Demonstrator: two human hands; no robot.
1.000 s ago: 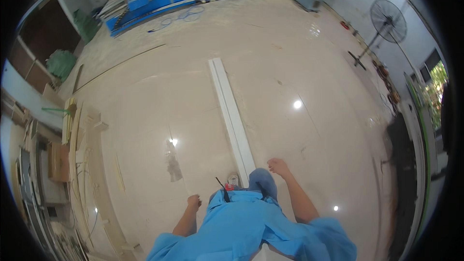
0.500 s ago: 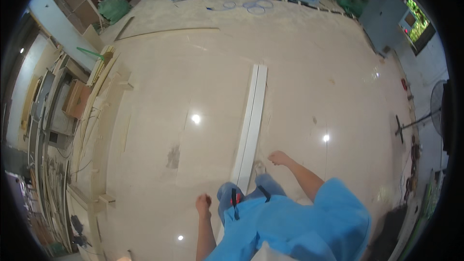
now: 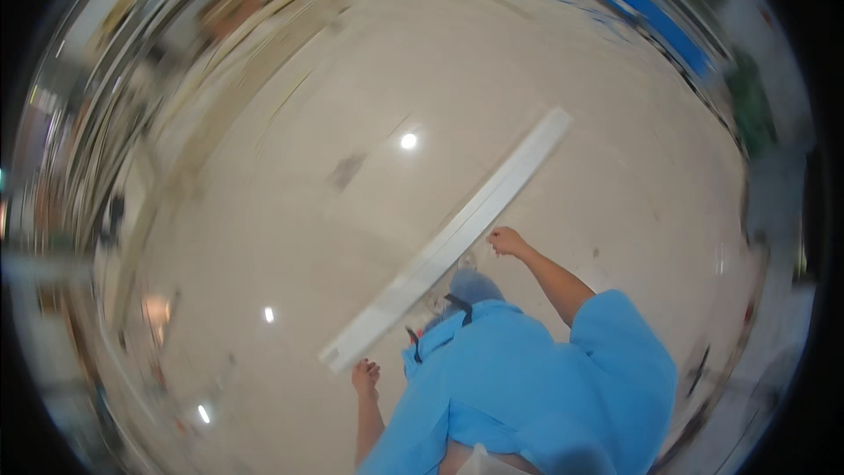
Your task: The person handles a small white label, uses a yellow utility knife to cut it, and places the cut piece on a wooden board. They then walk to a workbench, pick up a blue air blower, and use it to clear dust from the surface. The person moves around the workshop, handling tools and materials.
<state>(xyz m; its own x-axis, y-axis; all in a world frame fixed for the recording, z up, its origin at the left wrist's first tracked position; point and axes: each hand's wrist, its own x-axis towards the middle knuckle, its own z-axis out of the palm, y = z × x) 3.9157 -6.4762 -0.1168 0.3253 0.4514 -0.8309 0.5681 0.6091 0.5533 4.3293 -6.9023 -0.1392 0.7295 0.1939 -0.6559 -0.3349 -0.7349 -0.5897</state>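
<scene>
A pair of long white strips [image 3: 457, 233] lies side by side on the floor, running diagonally in front of me from lower left to upper right. My left hand [image 3: 367, 377] hangs just beside their near end, fingers loosely bent and a little apart, with nothing visible in it. My right hand [image 3: 505, 242] is held out above the floor to the right of the strips. Its fingers are curled in, and I see nothing in them. Neither hand appears to grip the strips.
Long boards and strips [image 3: 224, 105] are stacked along the left side, blurred by motion. A blue machine [image 3: 633, 4] stands at the far right, with a green bundle [image 3: 750, 105] near it. Pale smooth floor [image 3: 352, 229] surrounds the strips.
My view has swung left, so the strips now lie diagonally and their near end shows. My left hand's fingers have loosened; the right hand remains curled. The blue machine has shifted right in view.
</scene>
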